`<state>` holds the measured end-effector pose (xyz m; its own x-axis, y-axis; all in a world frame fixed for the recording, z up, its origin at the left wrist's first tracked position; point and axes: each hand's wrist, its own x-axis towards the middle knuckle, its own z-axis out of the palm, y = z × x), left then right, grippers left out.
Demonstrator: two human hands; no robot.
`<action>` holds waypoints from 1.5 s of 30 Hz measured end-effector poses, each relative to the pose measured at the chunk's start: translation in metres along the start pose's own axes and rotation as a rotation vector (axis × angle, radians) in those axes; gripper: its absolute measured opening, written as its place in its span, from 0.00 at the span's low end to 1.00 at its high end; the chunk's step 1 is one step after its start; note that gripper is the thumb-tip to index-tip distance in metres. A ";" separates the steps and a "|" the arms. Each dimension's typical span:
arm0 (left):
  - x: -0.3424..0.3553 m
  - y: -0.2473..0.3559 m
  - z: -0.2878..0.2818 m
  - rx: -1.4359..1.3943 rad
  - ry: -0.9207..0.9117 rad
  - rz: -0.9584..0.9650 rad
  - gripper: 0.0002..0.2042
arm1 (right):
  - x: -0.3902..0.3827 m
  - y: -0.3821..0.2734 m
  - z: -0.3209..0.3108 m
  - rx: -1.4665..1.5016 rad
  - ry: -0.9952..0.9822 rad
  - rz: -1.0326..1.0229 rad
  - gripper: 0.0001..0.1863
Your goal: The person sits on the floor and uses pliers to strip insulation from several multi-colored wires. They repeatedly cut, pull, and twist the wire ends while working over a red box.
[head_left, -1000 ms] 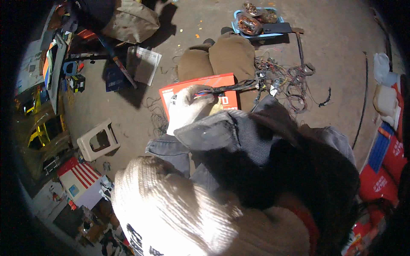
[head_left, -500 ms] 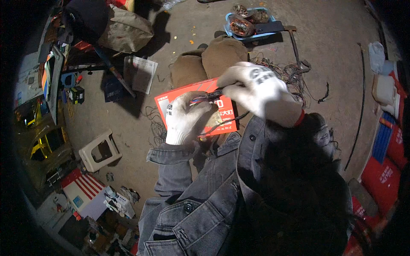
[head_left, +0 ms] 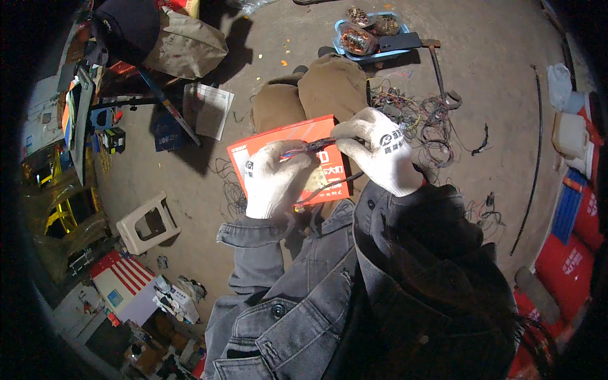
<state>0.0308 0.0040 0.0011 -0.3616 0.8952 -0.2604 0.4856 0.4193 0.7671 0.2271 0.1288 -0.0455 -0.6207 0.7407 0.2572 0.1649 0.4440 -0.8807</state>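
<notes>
Wires [head_left: 320, 145] span both hands [head_left: 272, 174] [head_left: 383, 152] over lettered cardboard [head_left: 301, 130].

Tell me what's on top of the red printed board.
Seen from above, your left hand, right hand, a wire bundle and a dark cable partly overlap the red board. Its surface directly beneath them is hidden; contact is unclear.

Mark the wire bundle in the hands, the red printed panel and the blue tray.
Wire bundle [head_left: 318, 145]: head view, on its dark wrapped stretch.
Red printed panel [head_left: 330, 161]: head view, on its right half.
Blue tray [head_left: 373, 57]: head view, on its near wall.
</notes>
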 end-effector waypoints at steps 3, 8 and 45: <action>0.000 0.000 -0.001 -0.005 0.009 0.022 0.13 | 0.002 -0.003 -0.001 -0.092 -0.027 -0.023 0.10; 0.002 -0.001 0.000 0.079 0.027 0.217 0.12 | 0.007 0.000 -0.006 -0.128 -0.061 -0.112 0.10; 0.006 -0.010 -0.002 -0.005 -0.024 -0.041 0.14 | 0.007 0.018 -0.003 0.118 -0.214 -0.016 0.08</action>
<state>0.0223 0.0046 -0.0066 -0.3617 0.8808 -0.3057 0.4670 0.4549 0.7583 0.2278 0.1439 -0.0585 -0.7728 0.6048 0.1926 0.0710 0.3839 -0.9206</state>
